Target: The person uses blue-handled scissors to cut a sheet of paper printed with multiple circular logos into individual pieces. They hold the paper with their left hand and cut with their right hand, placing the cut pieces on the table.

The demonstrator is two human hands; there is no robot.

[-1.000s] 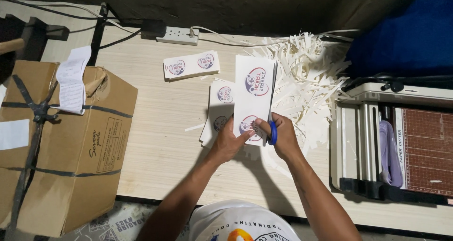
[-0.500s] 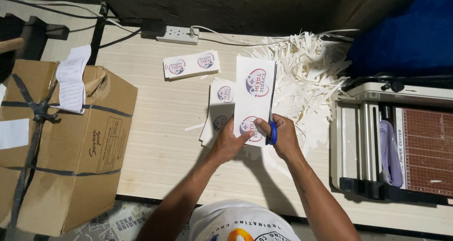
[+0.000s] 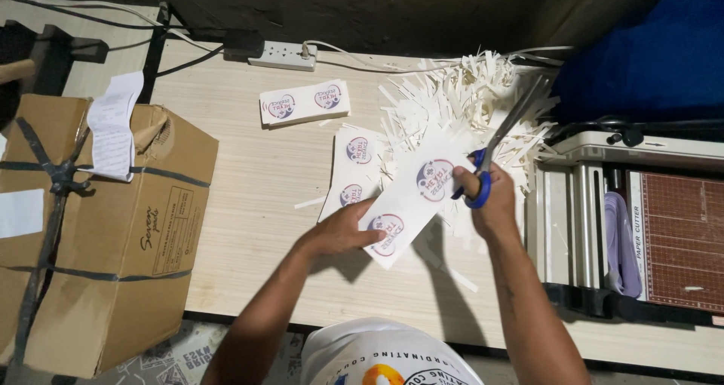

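My left hand (image 3: 343,233) pinches the near end of a white paper strip (image 3: 415,196) printed with two round blue-and-red logos, held tilted above the wooden table (image 3: 241,204). My right hand (image 3: 490,196) grips blue-handled scissors (image 3: 499,140), blades pointing up and away to the right of the strip's far end. Under the strip lies a stack of similar strips (image 3: 353,170). Another stack of printed strips (image 3: 304,102) lies farther back on the table.
A heap of thin white paper offcuts (image 3: 460,98) covers the back of the table. A paper cutter (image 3: 648,227) stands at the right, a cardboard box (image 3: 90,234) at the left. A power strip (image 3: 283,55) with cables lies at the back edge.
The strip stood upright with both hands at its near end. Now it is tilted to the right, and my right hand has lifted the scissors up and to the right.
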